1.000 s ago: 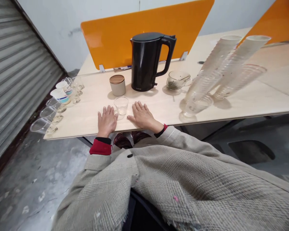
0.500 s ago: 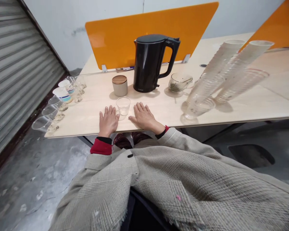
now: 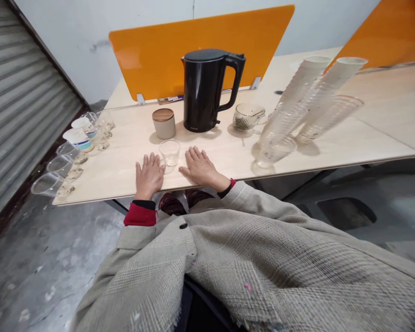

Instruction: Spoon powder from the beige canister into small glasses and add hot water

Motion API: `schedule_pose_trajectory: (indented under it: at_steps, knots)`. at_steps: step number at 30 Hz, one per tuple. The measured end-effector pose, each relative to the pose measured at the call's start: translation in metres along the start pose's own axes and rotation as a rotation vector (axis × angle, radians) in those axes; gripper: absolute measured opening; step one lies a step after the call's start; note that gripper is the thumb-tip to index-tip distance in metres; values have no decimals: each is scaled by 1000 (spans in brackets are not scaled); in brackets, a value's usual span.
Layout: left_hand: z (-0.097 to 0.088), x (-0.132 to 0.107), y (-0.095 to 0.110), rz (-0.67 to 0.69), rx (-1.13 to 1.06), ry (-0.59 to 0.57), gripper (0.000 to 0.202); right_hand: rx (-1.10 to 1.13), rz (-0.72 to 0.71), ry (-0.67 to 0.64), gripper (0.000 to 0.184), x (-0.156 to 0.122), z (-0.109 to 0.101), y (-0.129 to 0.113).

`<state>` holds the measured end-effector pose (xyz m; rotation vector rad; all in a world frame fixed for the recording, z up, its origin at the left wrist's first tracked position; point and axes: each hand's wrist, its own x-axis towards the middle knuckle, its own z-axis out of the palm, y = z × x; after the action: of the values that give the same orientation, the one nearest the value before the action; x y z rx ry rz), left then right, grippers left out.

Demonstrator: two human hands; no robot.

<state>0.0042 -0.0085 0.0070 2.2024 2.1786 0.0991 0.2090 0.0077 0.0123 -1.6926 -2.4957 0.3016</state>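
Observation:
My left hand (image 3: 149, 177) lies flat on the pale wooden table (image 3: 124, 152), fingers stretched out, holding nothing. To the right, my right hand (image 3: 201, 168) also rests palm down with its fingers extended. A clear plastic cup (image 3: 169, 153) stands upright between the two hands; my left thumb reaches close to its base, and I cannot tell whether it touches. Behind the cup sits a grey canister (image 3: 164, 127) with a wooden lid. A black electric kettle (image 3: 201, 92) stands farther back, its handle to the right. Right of it is a ribbed glass cup (image 3: 247, 116) with dark bits, perhaps dry leaves, inside.
Tall stacks of clear plastic cups (image 3: 287, 110) stand at the right. Along the left edge are several used cups (image 3: 60, 166) with dark residue, including white paper cups (image 3: 79, 139). An orange divider panel (image 3: 152, 60) rises behind the kettle. The table's front edge runs near my wrists.
The view has shifted slightly, so the table and everything on it appear a little farther left. Both hands stay flat in place beside the clear cup.

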Motion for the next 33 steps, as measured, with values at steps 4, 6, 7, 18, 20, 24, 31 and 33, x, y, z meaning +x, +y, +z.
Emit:
schedule_pose_trajectory:
  at_steps: [4, 6, 7, 18, 20, 24, 31, 33]
  knots:
    - [0, 0, -1, 8, 11, 15, 68, -3, 1, 9, 82, 0, -1, -2]
    - [0, 1, -1, 14, 12, 19, 68, -1, 0, 13, 82, 1, -1, -2]
    - [0, 1, -1, 14, 12, 19, 68, 1, 2, 12, 82, 1, -1, -3]
    - [0, 1, 0, 14, 23, 19, 69, 9, 42, -9, 80, 2, -1, -6]
    - [0, 1, 1, 12, 20, 20, 69, 9, 42, -12, 80, 2, -1, -5]
    - [-1, 0, 1, 14, 12, 11, 70, 10, 37, 4, 80, 1, 1, -6]
    - [1, 2, -1, 19, -18, 37, 69, 33, 41, 116, 69, -3, -22, 13]
    - [3, 2, -2, 33, -33, 52, 69, -9, 129, 268, 67, -8, -47, 37]
